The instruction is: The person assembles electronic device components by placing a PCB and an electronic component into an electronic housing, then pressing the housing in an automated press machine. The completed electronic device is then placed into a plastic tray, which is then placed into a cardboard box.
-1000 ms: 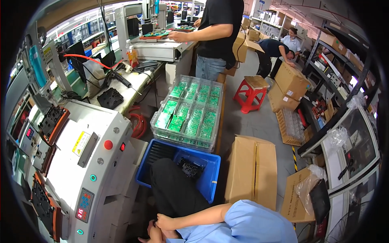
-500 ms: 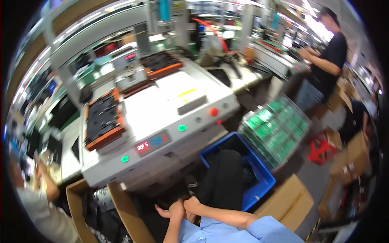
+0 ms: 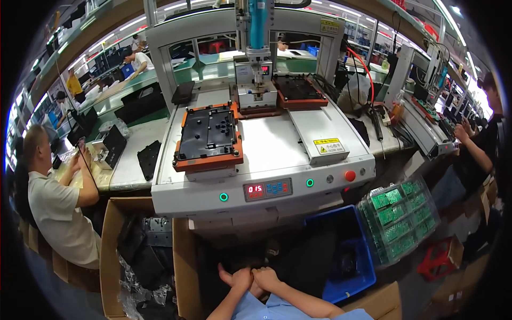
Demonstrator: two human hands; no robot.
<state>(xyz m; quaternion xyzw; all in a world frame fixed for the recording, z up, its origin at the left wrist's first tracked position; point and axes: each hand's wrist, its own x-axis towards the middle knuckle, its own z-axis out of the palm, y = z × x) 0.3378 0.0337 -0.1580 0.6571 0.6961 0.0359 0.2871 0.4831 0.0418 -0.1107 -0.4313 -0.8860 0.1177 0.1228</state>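
Note:
Both hands rest together low in front of me, at my lap. My left hand (image 3: 240,278) is closed, with one digit sticking out to the left. Touching it from the right, my right hand (image 3: 265,278) is curled into a loose fist. I see no object in either one. Beyond them stands a white bench machine (image 3: 272,178) with a lit control panel (image 3: 268,189). On its left side an orange fixture (image 3: 238,149) carries a black plastic panel (image 3: 207,133). A second orange fixture (image 3: 304,103) with a black part sits farther back, right of the driver head (image 3: 258,80).
An open cardboard box (image 3: 184,266) of black parts and plastic wrap stands left of my legs. To the right are a blue bin (image 3: 368,266), a clear tray stack (image 3: 397,216) of green circuit boards and a red stool (image 3: 434,261). People (image 3: 58,205) work on both sides.
My view has swung to the right and levelled, so the machine now faces me squarely. My hands stay together at my lap. The lit panel's display has changed.

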